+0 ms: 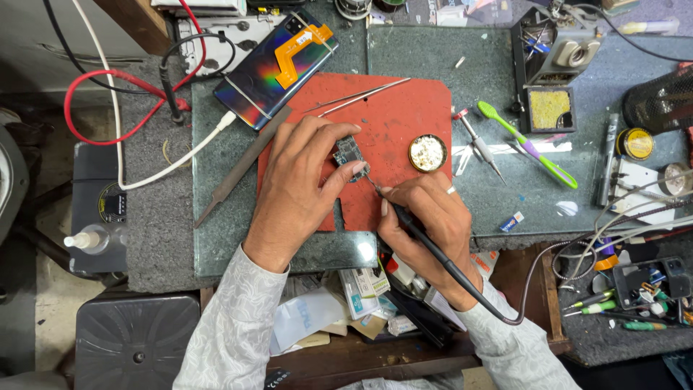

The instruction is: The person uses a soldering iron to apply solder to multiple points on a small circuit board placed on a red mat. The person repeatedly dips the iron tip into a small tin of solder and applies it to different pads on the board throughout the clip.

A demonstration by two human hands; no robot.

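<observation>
Left hand (299,184) pinching with fingertips, right hand (426,217) curled in a pen-style grip

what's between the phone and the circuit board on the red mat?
Head view: tweezers lie across that stretch on the red mat, past the upper end of a flat file. The left hand holds the circuit board; the phone sits up-left.

A green stone workbench (433,54) carries a red mat (404,123), phone (278,68) and file (242,166).

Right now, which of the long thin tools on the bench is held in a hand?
The black soldering iron in the right hand, tip at the small circuit board. The tweezers, dark file and green toothbrush lie untouched.
</observation>
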